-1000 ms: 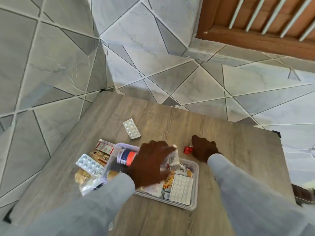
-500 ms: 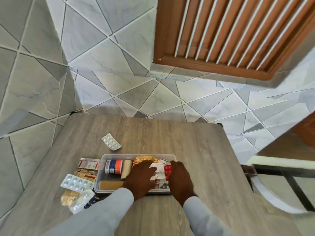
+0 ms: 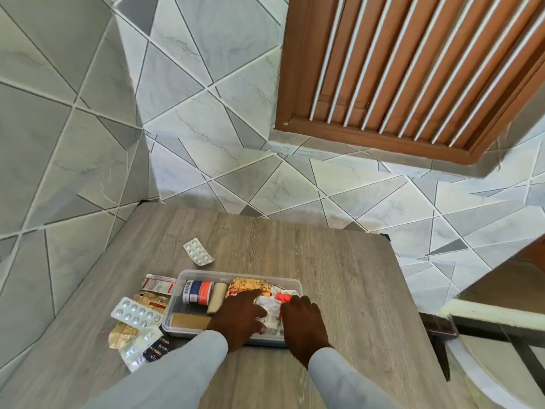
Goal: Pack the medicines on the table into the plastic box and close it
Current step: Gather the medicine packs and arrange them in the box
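Observation:
A clear plastic box (image 3: 206, 273) sits lidless on the wooden table. It holds a bottle with a blue and orange label (image 3: 197, 292), a beige roll (image 3: 216, 298), a gold-orange packet (image 3: 250, 286) and white sachets (image 3: 269, 312). My left hand (image 3: 239, 318) lies flat on the sachets, fingers apart. My right hand (image 3: 303, 323) is over the box's right end, fingertips on a small red pack (image 3: 284, 297). Outside the box lie a blister strip (image 3: 198, 251) behind it, and at its left another blister strip (image 3: 135, 312), a red-white packet (image 3: 157, 285) and a gold packet (image 3: 122, 335).
The table (image 3: 339, 276) stands in a corner of tiled walls. A silver strip and a dark strip (image 3: 147, 348) lie by my left sleeve. A white chair (image 3: 483, 349) stands past the table's right edge. No lid is in view.
My right hand has brought the red pack from the table behind the box into its right end. My left hand stays on the contents. My head has tilted up.

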`<action>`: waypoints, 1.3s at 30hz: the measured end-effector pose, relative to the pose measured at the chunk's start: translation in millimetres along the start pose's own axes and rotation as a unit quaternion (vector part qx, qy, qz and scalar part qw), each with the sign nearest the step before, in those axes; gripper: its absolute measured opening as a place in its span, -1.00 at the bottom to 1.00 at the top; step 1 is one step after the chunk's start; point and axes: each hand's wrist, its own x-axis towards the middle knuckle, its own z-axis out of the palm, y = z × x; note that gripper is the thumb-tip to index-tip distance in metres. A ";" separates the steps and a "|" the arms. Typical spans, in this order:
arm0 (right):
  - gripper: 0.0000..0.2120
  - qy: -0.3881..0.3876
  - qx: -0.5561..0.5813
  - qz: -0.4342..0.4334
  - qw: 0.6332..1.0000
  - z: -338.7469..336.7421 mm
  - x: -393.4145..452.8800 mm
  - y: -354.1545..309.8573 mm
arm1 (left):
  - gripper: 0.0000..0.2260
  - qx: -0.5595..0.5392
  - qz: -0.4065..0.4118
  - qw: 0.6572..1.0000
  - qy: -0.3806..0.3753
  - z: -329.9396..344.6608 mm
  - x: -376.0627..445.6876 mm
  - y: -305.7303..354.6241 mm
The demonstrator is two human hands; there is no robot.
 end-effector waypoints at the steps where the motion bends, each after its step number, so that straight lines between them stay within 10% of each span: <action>1: -0.66 0.006 0.007 -0.005 1.000 -1.0 1.8 1.5 | -0.61 0.006 0.005 1.000 0.010 0.2 -0.1 1.1; 21: -0.67 -0.041 0.124 -0.117 0.984 -19.1 30.4 -56.9 | -0.83 -0.044 -0.154 0.957 0.243 -52.4 -54.5 -95.9; 34: -0.79 -0.063 0.197 -0.082 0.975 1.6 22.0 -214.4 | -0.83 -0.085 -0.247 0.962 0.078 -80.9 -122.5 -228.0; 39: -0.42 -0.118 0.216 0.017 0.969 39.3 -5.0 -237.3 | -0.68 -0.091 -0.248 0.964 0.040 -67.0 -133.3 -239.2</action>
